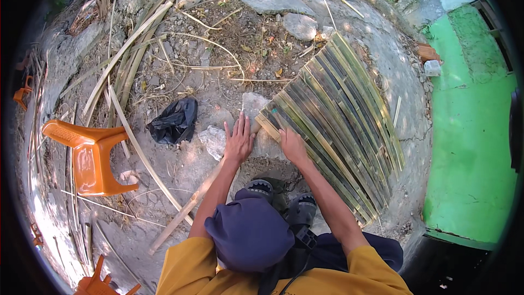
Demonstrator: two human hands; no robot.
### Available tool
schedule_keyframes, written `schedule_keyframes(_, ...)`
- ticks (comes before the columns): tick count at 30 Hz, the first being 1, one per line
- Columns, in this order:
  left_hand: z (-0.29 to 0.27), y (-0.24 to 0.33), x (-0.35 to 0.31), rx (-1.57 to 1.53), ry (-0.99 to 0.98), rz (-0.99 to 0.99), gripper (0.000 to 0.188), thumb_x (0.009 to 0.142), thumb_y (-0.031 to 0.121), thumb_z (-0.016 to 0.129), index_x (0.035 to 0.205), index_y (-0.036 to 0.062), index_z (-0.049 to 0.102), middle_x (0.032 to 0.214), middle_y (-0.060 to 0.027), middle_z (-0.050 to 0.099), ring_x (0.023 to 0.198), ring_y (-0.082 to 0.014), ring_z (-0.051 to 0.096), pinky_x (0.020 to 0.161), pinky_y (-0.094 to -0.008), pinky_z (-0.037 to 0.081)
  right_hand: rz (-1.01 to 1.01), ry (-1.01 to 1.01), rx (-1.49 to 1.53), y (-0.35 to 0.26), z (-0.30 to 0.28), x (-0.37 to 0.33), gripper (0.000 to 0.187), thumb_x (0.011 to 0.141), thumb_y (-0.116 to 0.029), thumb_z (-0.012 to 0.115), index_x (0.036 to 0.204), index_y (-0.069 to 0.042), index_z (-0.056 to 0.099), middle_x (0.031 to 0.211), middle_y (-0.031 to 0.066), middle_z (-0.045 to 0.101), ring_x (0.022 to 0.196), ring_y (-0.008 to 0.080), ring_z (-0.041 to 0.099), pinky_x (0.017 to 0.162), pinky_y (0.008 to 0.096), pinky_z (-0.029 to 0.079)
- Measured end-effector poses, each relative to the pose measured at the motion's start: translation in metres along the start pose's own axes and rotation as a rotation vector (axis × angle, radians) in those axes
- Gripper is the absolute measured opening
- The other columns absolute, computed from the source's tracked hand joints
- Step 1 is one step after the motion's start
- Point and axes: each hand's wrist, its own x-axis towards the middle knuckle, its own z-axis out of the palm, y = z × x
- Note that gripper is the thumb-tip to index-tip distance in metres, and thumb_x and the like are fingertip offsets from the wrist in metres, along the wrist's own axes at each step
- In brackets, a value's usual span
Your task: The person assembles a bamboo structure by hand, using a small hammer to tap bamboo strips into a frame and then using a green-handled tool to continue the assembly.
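dusty, littered ground [174,166] spreads beneath everything. on it, ahead of the person and to the right, lies a panel [338,125] of bamboo slats set side by side, green, tan and dark. the right hand [292,146] is curled at the panel's near left edge; i cannot tell whether it grips anything. just left of that, the left hand [238,142] reaches forward, fingers straight and slightly parted. a long wooden strip [183,213] runs down-left from beneath the left forearm. beside that hand sits a whitish lump [212,141], then a black plastic bag [173,121]. farther left is an orange chair [90,166]; far right, a green wall [464,175].
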Motion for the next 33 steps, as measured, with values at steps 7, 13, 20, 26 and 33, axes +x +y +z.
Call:
schedule_keyframes(7,0.003,-0.009,-0.006,-0.012,-0.040,0.033,0.070,0.109,0.038,0.044,0.166,0.0018,0.025,0.175,-0.0185,0.018,0.157,-0.0357,0.029,0.127,-0.0688,0.009,0.015,0.075,0.198,-0.022,-0.079,0.021,0.049,0.110,-0.041,0.046,0.102,0.004,0.064,0.092,0.0342,0.067,0.093,0.0561,0.064,0.080,0.0619,0.048)
schedule_keyframes(13,-0.009,0.002,-0.005,-0.036,-0.059,0.066,0.077,0.108,0.045,0.047,0.166,0.0004,0.024,0.175,-0.0229,0.013,0.160,-0.0412,0.021,0.122,-0.0748,0.011,-0.067,-0.061,-0.060,0.056,-0.244,-0.016,0.047,0.111,-0.041,0.047,0.098,0.002,0.056,0.081,0.0309,0.063,0.083,0.0549,0.062,0.074,0.0586,0.047)
schedule_keyframes(20,-0.033,0.014,0.030,0.041,-0.118,0.212,0.083,0.107,0.048,0.049,0.167,-0.0005,0.020,0.176,-0.0220,0.013,0.162,-0.0393,0.014,0.124,-0.0716,0.007,0.235,0.151,0.123,0.165,-0.229,-0.189,0.040,0.110,-0.037,0.052,0.098,0.001,0.058,0.070,0.0258,0.056,0.065,0.0449,0.057,0.064,0.0524,0.042)
schedule_keyframes(26,-0.034,0.029,0.089,0.251,-0.207,0.441,0.080,0.106,0.051,0.050,0.165,0.0008,0.028,0.173,-0.0172,0.027,0.162,-0.0345,0.018,0.126,-0.0687,0.005,0.506,0.338,0.455,0.198,-0.106,-0.285,0.037,0.109,-0.033,0.053,0.096,0.000,0.057,0.064,0.0144,0.058,0.057,0.0285,0.059,0.057,0.0449,0.043)
schedule_keyframes(33,-0.018,0.037,0.073,0.194,-0.122,0.401,0.076,0.109,0.045,0.047,0.162,-0.0051,0.030,0.173,-0.0193,0.026,0.162,-0.0361,0.020,0.128,-0.0659,0.006,0.591,0.412,0.534,0.185,-0.050,-0.309,0.037,0.109,-0.035,0.054,0.096,0.000,0.059,0.063,0.0132,0.059,0.058,0.0292,0.061,0.057,0.0442,0.044)
